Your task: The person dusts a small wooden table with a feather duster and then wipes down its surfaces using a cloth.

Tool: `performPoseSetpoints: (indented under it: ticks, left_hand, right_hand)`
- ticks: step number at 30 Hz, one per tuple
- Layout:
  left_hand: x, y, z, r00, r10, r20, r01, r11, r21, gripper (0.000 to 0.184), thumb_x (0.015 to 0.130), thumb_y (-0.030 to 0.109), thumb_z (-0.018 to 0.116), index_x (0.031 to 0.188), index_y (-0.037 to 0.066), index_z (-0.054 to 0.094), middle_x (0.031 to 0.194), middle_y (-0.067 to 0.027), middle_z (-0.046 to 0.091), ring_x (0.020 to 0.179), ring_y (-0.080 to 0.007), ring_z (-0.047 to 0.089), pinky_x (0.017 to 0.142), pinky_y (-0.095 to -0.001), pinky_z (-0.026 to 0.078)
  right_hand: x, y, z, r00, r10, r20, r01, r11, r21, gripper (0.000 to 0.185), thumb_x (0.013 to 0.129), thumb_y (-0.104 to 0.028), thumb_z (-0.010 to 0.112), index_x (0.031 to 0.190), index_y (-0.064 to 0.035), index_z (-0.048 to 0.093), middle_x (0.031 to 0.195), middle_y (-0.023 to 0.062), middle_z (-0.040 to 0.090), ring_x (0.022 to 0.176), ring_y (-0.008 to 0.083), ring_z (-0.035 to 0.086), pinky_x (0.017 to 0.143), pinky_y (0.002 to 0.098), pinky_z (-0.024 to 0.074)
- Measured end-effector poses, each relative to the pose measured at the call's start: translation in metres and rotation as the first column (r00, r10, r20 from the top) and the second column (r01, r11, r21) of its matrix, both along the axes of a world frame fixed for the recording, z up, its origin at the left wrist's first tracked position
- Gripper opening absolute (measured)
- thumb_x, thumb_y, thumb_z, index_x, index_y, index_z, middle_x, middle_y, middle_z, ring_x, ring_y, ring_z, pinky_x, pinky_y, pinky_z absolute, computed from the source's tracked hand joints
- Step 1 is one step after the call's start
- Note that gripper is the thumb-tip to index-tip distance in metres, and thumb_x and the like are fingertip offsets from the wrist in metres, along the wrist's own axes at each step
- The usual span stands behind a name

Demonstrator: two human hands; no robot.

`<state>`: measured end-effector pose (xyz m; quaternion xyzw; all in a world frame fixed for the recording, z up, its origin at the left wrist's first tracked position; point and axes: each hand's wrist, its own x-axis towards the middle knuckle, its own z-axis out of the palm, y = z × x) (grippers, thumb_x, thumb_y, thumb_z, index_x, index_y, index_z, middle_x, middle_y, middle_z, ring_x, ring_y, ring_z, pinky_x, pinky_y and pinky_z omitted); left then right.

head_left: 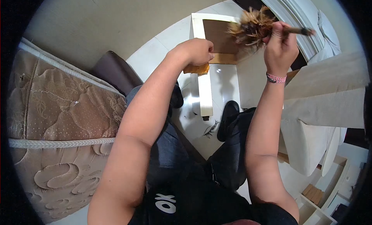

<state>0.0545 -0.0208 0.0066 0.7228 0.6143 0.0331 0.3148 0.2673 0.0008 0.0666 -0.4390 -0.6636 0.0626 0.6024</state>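
Observation:
In the head view, my right hand [279, 52] is wrapped around the handle of a feather duster [252, 28]. Its brown and tan feathers point left and look blurred, while the handle sticks out to the right. My left hand [197, 52] is closed on an orange-yellow cloth [197, 69], which shows below the fingers against the edge of a white furniture frame [205, 95]. The fingertips are partly turned away from me. The duster's feathers are over the brown inner panel [220, 35] of that furniture.
A brown quilted mattress [66, 109] stands at the left, beside a dark brown padded piece [116, 72]. Light fabric [325, 93] covers something on the right. White shelving [310, 205] is at lower right. A small dark scrap [211, 129] lies on the tiled floor near my shoe [228, 120].

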Motion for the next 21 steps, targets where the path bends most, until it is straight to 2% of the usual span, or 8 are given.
performPoseSetpoints:
  ticks: [3,4,5,7,12,15,18,21]
  left_hand:
    - [-0.008,0.004,-0.007,0.998,-0.032,0.057,0.029,0.998,0.053,0.030,0.094,0.031,0.060,0.115,0.010,0.067,0.109,-0.0151,0.070,0.102,-0.0315,0.066,0.090,-0.0418,0.051]
    - [-0.008,0.003,-0.005,0.998,-0.032,0.057,0.029,0.998,0.056,0.030,0.094,0.031,0.060,0.115,0.010,0.067,0.109,-0.0151,0.070,0.102,-0.0315,0.066,0.090,-0.0418,0.051]
    - [-0.007,0.003,-0.004,0.999,-0.005,0.042,0.004,0.999,0.037,0.031,0.094,0.032,0.060,0.115,0.011,0.067,0.110,-0.0150,0.070,0.102,-0.0314,0.065,0.090,-0.0418,0.051]
    - [-0.006,0.003,-0.001,1.000,0.010,0.022,-0.010,1.000,0.025,0.031,0.094,0.032,0.060,0.116,0.011,0.067,0.110,-0.0149,0.069,0.103,-0.0313,0.065,0.090,-0.0418,0.051]
    - [-0.007,0.004,0.001,0.999,-0.022,0.039,0.021,1.000,0.013,0.032,0.093,0.031,0.061,0.117,0.011,0.067,0.110,-0.0156,0.069,0.102,-0.0310,0.066,0.091,-0.0414,0.051]
    - [-0.009,0.006,-0.001,0.999,-0.044,0.022,0.044,0.999,-0.003,0.030,0.092,0.029,0.060,0.116,0.012,0.067,0.113,-0.0138,0.069,0.105,-0.0300,0.065,0.091,-0.0412,0.051]
    - [-0.009,0.008,-0.005,1.000,0.023,-0.002,-0.023,0.999,-0.042,0.030,0.092,0.030,0.060,0.114,0.011,0.067,0.111,-0.0141,0.069,0.104,-0.0298,0.065,0.091,-0.0407,0.051]
    - [-0.015,0.012,-0.017,1.000,0.017,-0.001,-0.017,0.999,-0.029,0.032,0.092,0.033,0.061,0.114,0.010,0.068,0.105,-0.0169,0.070,0.100,-0.0317,0.066,0.088,-0.0418,0.051]
  right_hand:
    - [0.010,0.009,-0.004,0.861,0.205,-0.465,-0.281,0.955,-0.099,0.020,0.095,-0.023,0.066,0.095,-0.0031,0.065,0.073,0.0111,0.068,0.061,0.0234,0.066,0.058,0.0327,0.0508]
    - [0.015,0.015,-0.008,0.862,0.207,-0.464,-0.281,0.955,-0.096,0.020,0.095,-0.023,0.066,0.095,-0.0031,0.065,0.073,0.0111,0.068,0.061,0.0234,0.066,0.058,0.0327,0.0508]
    - [0.021,0.021,-0.013,0.984,0.062,-0.167,-0.057,0.998,0.035,0.021,0.096,-0.024,0.065,0.094,-0.0024,0.064,0.073,0.0092,0.067,0.059,0.0193,0.065,0.056,0.0310,0.0504]
    - [0.027,0.016,-0.007,0.889,-0.330,0.318,0.219,0.915,0.338,0.026,0.098,-0.026,0.063,0.095,-0.0003,0.064,0.074,0.0050,0.065,0.059,0.0098,0.062,0.055,0.0257,0.0493]
    - [0.039,0.006,0.011,0.895,0.098,-0.435,-0.072,0.995,0.075,0.024,0.099,-0.025,0.061,0.093,-0.0016,0.062,0.071,0.0040,0.063,0.054,0.0098,0.058,0.052,0.0243,0.0478]
    - [0.048,-0.006,0.023,0.930,0.014,-0.368,0.049,0.986,0.161,0.024,0.099,-0.025,0.060,0.093,-0.0015,0.062,0.071,0.0038,0.063,0.054,0.0099,0.058,0.051,0.0246,0.0470]
    - [0.061,-0.003,0.020,0.955,-0.283,0.091,0.239,0.912,0.334,0.025,0.100,-0.025,0.060,0.095,-0.0010,0.061,0.072,0.0021,0.062,0.061,0.0083,0.057,0.055,0.0232,0.0451]
    - [0.060,-0.008,0.021,0.961,0.006,-0.277,0.057,0.974,0.220,0.023,0.098,-0.026,0.062,0.095,-0.0023,0.062,0.074,0.0056,0.065,0.064,0.0126,0.061,0.059,0.0257,0.0472]
